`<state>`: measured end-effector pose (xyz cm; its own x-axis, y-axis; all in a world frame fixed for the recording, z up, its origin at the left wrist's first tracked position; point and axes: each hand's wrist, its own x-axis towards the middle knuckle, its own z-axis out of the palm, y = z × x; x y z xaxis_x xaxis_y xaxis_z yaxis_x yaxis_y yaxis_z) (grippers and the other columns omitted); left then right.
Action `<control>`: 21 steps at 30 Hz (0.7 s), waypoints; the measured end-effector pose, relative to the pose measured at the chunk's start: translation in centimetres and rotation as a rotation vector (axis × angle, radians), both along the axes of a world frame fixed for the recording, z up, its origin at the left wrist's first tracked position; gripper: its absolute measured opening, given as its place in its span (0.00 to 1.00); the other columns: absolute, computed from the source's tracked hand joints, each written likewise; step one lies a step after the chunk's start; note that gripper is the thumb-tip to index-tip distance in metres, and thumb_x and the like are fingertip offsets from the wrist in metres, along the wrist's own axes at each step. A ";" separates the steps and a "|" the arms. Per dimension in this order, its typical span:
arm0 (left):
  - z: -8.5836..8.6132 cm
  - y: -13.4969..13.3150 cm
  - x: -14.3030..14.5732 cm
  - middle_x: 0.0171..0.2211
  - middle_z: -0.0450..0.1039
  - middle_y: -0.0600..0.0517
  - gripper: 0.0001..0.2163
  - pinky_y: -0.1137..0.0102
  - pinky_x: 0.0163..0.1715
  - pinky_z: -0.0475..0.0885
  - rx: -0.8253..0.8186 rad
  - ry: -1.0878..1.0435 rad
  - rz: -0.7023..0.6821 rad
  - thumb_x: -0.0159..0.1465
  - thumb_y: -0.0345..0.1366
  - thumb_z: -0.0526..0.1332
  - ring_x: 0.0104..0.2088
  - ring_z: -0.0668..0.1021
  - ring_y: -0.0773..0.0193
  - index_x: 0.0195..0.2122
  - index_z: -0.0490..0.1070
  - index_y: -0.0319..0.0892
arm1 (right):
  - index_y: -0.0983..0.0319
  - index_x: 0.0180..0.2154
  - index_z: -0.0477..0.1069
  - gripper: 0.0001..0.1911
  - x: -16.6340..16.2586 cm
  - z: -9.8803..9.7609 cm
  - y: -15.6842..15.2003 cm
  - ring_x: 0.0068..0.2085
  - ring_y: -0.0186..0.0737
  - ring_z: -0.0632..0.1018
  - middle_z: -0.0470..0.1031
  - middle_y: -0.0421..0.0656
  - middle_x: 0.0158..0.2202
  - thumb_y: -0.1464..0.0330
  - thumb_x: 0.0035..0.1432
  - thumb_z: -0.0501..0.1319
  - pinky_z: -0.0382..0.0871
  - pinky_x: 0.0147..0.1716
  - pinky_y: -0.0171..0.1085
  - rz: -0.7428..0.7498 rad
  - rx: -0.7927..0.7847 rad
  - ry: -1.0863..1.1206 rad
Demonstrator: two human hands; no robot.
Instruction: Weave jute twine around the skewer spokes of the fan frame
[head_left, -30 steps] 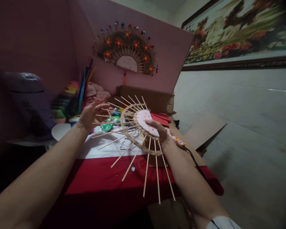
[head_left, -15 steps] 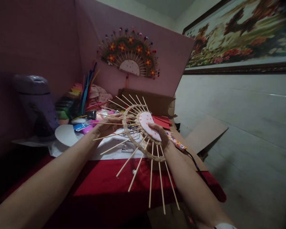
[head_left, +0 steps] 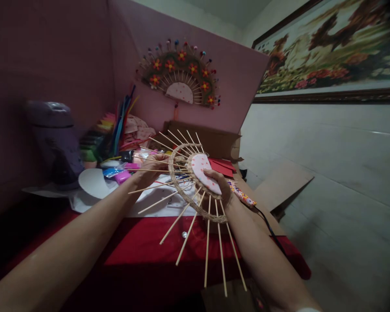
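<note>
My right hand (head_left: 220, 189) grips a half-made fan frame (head_left: 185, 186) by its white, red-dotted half-round centre (head_left: 204, 171). Thin wooden sticks radiate from that centre, and a band of tan twine is woven across them. My left hand (head_left: 152, 167) is at the far left side of the frame, fingers curled in among the sticks beside the twine band; what they pinch is hidden. The frame is held up above the red tablecloth (head_left: 143, 242).
A finished fan with red flowers (head_left: 181, 73) hangs on the pink board behind. Craft supplies (head_left: 117, 143), a purple appliance (head_left: 55, 138), a white disc (head_left: 94, 182) and a cardboard box (head_left: 211, 138) crowd the table's back. A patterned tool with a black cord (head_left: 243, 197) lies by my right wrist.
My left hand, open beside the sticks a second ago, has moved right into them and closed its fingers near the twine. The view has shifted slightly left.
</note>
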<state>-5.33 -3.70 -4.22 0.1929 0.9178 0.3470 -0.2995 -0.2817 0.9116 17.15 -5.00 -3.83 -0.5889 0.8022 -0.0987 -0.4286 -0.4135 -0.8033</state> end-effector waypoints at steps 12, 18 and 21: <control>0.4 -0.6 0.2 0.24 0.77 0.49 0.06 0.70 0.28 0.70 -0.248 -0.251 -0.080 0.58 0.35 0.63 0.23 0.76 0.65 0.30 0.71 0.35 | 0.67 0.36 0.69 0.10 0.2 -0.2 -0.1 0.16 0.34 0.73 0.75 0.42 0.18 0.66 0.56 0.57 0.72 0.16 0.29 -0.019 0.112 -0.004; 0.7 -1.1 0.3 0.24 0.77 0.48 0.09 0.70 0.28 0.70 -0.341 -0.296 -0.066 0.64 0.31 0.54 0.24 0.76 0.64 0.30 0.72 0.35 | 0.67 0.36 0.70 0.09 -0.1 -0.2 -0.1 0.19 0.35 0.76 0.78 0.44 0.22 0.69 0.55 0.55 0.73 0.17 0.30 -0.075 0.081 0.000; 0.7 -1.1 0.7 0.24 0.76 0.48 0.08 0.71 0.27 0.70 -0.346 -0.291 -0.039 0.60 0.22 0.54 0.24 0.76 0.66 0.30 0.73 0.35 | 0.68 0.36 0.71 0.09 -0.3 -0.3 -0.1 0.20 0.35 0.77 0.78 0.45 0.24 0.70 0.55 0.55 0.74 0.20 0.30 -0.089 0.085 0.029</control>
<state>-4.58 -4.81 -3.55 0.1695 0.9833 0.0662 -0.5618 0.0412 0.8262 16.83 -5.06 -4.12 -0.5164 0.8562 -0.0123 -0.4842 -0.3038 -0.8205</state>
